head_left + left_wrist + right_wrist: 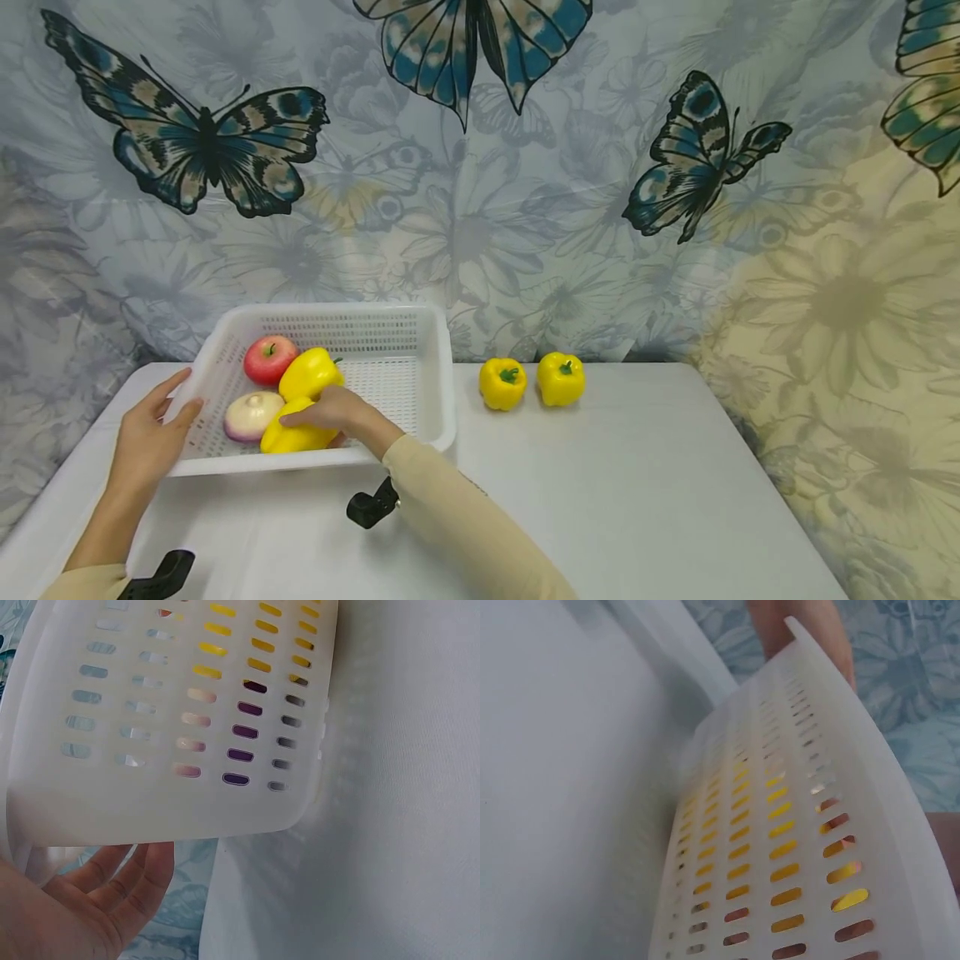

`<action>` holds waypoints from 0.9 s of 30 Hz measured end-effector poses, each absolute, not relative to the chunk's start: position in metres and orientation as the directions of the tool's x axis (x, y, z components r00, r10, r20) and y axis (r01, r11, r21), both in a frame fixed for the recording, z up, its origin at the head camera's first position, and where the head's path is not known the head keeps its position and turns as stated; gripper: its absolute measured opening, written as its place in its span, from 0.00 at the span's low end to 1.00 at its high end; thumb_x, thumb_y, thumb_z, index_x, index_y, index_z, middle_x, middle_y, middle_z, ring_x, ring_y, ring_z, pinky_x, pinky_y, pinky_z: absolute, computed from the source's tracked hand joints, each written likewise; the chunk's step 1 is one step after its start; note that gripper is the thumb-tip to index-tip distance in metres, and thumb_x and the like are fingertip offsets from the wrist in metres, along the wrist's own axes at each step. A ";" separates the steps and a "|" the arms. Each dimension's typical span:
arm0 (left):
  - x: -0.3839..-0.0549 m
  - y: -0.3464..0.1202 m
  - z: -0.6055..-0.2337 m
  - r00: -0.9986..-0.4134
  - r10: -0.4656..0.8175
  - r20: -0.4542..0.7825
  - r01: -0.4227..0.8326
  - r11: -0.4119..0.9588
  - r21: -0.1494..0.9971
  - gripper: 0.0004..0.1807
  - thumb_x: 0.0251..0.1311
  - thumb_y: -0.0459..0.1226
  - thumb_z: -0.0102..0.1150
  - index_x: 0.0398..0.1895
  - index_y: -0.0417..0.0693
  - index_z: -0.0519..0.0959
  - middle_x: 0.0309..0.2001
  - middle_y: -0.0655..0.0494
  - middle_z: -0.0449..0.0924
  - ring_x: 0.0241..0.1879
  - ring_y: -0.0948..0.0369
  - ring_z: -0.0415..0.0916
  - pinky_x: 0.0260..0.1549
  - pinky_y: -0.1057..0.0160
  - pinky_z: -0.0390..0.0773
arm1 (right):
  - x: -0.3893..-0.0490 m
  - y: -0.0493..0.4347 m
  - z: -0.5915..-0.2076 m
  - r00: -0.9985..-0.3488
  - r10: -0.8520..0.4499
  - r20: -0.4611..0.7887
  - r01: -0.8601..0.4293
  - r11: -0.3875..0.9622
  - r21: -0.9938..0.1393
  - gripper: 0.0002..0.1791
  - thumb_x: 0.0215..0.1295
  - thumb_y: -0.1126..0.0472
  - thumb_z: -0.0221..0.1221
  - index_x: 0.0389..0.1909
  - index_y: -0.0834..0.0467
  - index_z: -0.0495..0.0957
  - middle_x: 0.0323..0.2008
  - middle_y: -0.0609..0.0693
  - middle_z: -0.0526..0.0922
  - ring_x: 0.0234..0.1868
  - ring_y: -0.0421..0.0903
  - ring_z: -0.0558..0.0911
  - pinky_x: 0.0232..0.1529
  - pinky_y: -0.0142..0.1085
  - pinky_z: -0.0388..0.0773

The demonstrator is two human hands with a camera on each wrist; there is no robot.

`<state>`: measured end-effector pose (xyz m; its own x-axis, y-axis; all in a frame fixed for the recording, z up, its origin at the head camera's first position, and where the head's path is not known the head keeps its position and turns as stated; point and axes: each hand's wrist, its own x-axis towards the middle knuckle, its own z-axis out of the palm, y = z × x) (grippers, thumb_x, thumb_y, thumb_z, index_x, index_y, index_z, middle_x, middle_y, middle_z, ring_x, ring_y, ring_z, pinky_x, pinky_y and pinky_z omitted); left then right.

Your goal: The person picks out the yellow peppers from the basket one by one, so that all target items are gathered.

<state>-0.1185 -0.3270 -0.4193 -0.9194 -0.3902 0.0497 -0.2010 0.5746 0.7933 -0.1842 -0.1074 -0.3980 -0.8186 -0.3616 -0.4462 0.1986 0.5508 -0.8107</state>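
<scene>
The white plastic basket (390,462) stands at the table's left, and my left hand (150,429) holds its left rim, thumb over the edge. In the left wrist view the fingers (139,889) of that hand lie along the basket's end. My right hand (341,414) reaches over the front rim and grips a yellow bell pepper (288,435) inside the basket. Just behind it lies another yellow bell pepper (307,372). Beside these are an onion (251,415) with a purple underside and a red apple (270,358). The right wrist view shows the perforated wall (742,825), yellow behind its slots.
Two more yellow bell peppers, one nearer the basket (502,385) and one farther right (561,380), stand near the back edge of the white table (637,492). A butterfly-patterned cloth (480,217) hangs behind the table.
</scene>
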 end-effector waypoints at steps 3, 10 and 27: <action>-0.120 -0.325 -0.419 -0.919 -0.389 0.054 -0.200 0.582 0.788 0.31 0.72 0.42 0.48 0.75 0.45 0.57 0.57 0.24 0.71 0.37 0.62 0.75 0.24 0.73 0.68 | -0.185 -0.105 -0.395 -0.821 -0.366 -0.438 0.193 0.543 -0.817 0.20 0.55 0.58 0.70 0.46 0.57 0.75 0.35 0.48 0.74 0.36 0.47 0.75 0.39 0.48 0.82; -0.120 -0.323 -0.417 -0.918 -0.394 0.038 -0.212 0.570 0.794 0.31 0.73 0.43 0.46 0.76 0.46 0.55 0.61 0.22 0.66 0.55 0.35 0.68 0.37 0.55 0.70 | -0.190 -0.092 -0.385 -0.858 -0.376 -0.350 0.055 0.611 -0.790 0.31 0.46 0.57 0.76 0.54 0.55 0.78 0.44 0.46 0.80 0.30 0.41 0.76 0.32 0.37 0.82; -0.119 -0.320 -0.414 -0.913 -0.407 0.003 -0.248 0.562 0.789 0.32 0.74 0.44 0.44 0.77 0.47 0.53 0.63 0.22 0.63 0.59 0.32 0.64 0.43 0.43 0.69 | -0.193 -0.047 -0.355 -0.858 -0.513 -0.034 -0.368 0.658 -0.657 0.40 0.45 0.57 0.77 0.63 0.49 0.76 0.59 0.42 0.78 0.58 0.40 0.75 0.58 0.35 0.70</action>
<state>-0.1191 -0.3204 -0.4141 -0.9133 -0.4072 0.0032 -0.2478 0.5620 0.7892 -0.1927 -0.0472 -0.3550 -0.8576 -0.5132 -0.0342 -0.3678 0.6584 -0.6566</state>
